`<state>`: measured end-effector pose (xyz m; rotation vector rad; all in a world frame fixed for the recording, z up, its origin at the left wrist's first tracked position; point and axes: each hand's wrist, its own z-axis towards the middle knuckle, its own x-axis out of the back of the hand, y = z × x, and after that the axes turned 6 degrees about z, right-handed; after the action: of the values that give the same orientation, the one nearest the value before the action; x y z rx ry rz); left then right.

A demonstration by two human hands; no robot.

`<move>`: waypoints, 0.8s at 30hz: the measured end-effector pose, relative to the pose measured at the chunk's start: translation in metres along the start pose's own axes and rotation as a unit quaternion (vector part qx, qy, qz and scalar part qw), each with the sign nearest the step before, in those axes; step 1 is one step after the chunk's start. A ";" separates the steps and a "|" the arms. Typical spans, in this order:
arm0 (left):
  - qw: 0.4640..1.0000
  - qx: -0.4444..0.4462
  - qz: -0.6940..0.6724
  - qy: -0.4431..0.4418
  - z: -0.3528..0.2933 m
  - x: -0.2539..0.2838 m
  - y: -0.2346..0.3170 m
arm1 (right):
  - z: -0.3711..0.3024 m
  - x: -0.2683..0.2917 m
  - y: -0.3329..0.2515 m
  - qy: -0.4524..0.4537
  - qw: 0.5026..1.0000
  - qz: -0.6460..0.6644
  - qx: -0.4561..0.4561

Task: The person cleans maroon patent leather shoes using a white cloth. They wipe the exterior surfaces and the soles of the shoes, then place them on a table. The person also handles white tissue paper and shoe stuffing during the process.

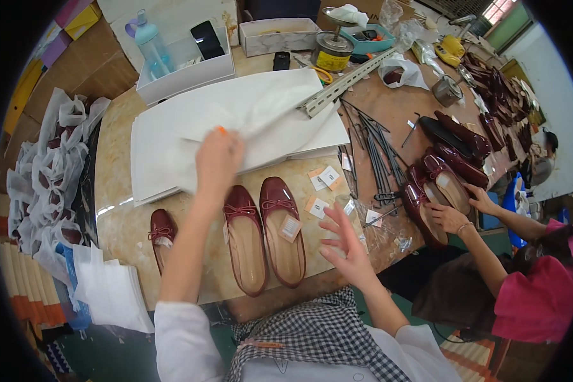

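Observation:
My left hand (218, 162) reaches over a stack of white paper (153, 153) and pinches the top sheet, which bows and blurs around it. A small orange spot shows at its fingertips; what it is I cannot make out. Open and holding nothing, my right hand (349, 249) hovers with fingers apart beside the shoes. Between my arms lies a pair of dark red patent flats with bows, the left shoe (245, 245) and the right shoe (283, 232); a paper tag (290, 228) rests in the right one. Another red flat (163, 232) is partly hidden behind my left forearm.
A perforated metal bar (347, 83) crosses the paper's right end. Black sticks (379, 153) and tags (329, 176) lie to the right. A co-worker's hands (451, 218) touch red shoes (420, 204). A white box (184, 76) holds a bottle; wrapped shoes (51, 165) hang left.

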<state>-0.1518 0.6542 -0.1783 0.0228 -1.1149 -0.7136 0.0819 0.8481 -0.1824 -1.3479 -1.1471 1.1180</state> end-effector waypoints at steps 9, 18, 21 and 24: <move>0.939 -0.124 -0.315 -0.063 -0.127 0.070 0.085 | -0.002 -0.032 0.001 -0.166 0.840 0.414 -0.309; 0.813 0.253 -0.510 -0.122 -0.139 0.027 0.091 | 0.000 -0.036 -0.004 -0.078 0.938 -0.305 0.144; 0.939 -0.104 -0.091 -0.316 -0.114 0.012 0.061 | 0.043 0.018 0.023 0.067 0.993 0.051 -0.084; 0.956 -0.160 0.016 -0.245 -0.164 -0.002 0.075 | 0.051 0.009 0.042 0.077 0.967 0.185 -0.157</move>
<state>0.0211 0.6604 -0.2287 -0.4691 -1.4535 -0.8911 0.0349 0.8614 -0.2279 -1.9215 -1.0100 1.0954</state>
